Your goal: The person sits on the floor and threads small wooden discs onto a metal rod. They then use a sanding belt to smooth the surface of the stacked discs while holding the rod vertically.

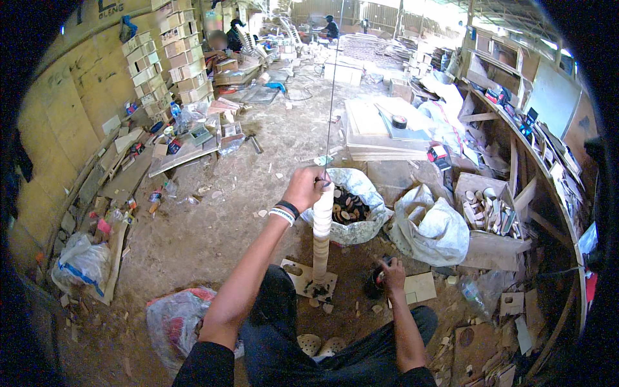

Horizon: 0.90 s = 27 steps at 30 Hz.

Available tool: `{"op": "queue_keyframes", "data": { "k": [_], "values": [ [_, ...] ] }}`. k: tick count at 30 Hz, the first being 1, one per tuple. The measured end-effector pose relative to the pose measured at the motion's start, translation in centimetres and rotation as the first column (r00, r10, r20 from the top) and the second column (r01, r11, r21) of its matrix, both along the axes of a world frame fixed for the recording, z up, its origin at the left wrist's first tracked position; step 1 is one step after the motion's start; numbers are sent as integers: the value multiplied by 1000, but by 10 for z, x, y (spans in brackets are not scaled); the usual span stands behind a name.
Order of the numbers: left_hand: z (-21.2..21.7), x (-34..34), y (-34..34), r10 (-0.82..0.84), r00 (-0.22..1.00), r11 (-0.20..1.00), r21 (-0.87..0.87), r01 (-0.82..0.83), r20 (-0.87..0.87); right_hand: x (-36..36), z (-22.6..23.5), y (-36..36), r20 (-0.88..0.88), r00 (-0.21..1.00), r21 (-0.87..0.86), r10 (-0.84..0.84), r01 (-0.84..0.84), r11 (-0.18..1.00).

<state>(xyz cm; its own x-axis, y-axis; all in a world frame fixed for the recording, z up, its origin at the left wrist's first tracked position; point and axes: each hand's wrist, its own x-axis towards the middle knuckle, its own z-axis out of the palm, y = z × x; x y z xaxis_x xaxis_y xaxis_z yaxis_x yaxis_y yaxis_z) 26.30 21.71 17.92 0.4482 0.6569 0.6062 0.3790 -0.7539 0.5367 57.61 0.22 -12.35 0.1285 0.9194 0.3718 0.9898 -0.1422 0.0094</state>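
And here's the column [322, 226], tall and slim, close to upright, cream-white up top and banded in tan lower down! Its foot stands on a pale board [330, 284] on the ground, dark bits scattered round it. Up from the top runs a thin wire [333, 84], pinched in the left hand [307, 188]! Over at the right hand [391, 274], a dark, rounded thing [373, 284], too murky to name.

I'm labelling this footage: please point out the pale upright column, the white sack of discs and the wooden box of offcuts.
Pale upright column [322, 227]: head view, mid-shaft.
White sack of discs [367, 233]: head view, front wall.
Wooden box of offcuts [492, 250]: head view, front panel.
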Motion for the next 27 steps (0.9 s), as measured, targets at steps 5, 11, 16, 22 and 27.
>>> {"op": "queue_keyframes", "data": {
  "k": [5,11,16,22,27],
  "values": [
    [-10,-7,18,-22,999,1000,4,22,25,7,44,-5,-740,659,291,133,136,947],
    [-15,-2,31,-82,997,993,-84,83,12,13,55,-17,-761,649,233,3,269,934],
    [-8,7,31,7,989,1000,-24,-11,-149,12,45,-16,-732,663,93,-158,327,940],
    [-12,19,39,-36,997,998,-43,34,-62,10,13,-11,-677,717,8,-164,230,973],
    [-13,19,41,-43,998,998,-53,41,-46,8,9,-8,-599,772,-96,-212,194,976]
  ]
}}
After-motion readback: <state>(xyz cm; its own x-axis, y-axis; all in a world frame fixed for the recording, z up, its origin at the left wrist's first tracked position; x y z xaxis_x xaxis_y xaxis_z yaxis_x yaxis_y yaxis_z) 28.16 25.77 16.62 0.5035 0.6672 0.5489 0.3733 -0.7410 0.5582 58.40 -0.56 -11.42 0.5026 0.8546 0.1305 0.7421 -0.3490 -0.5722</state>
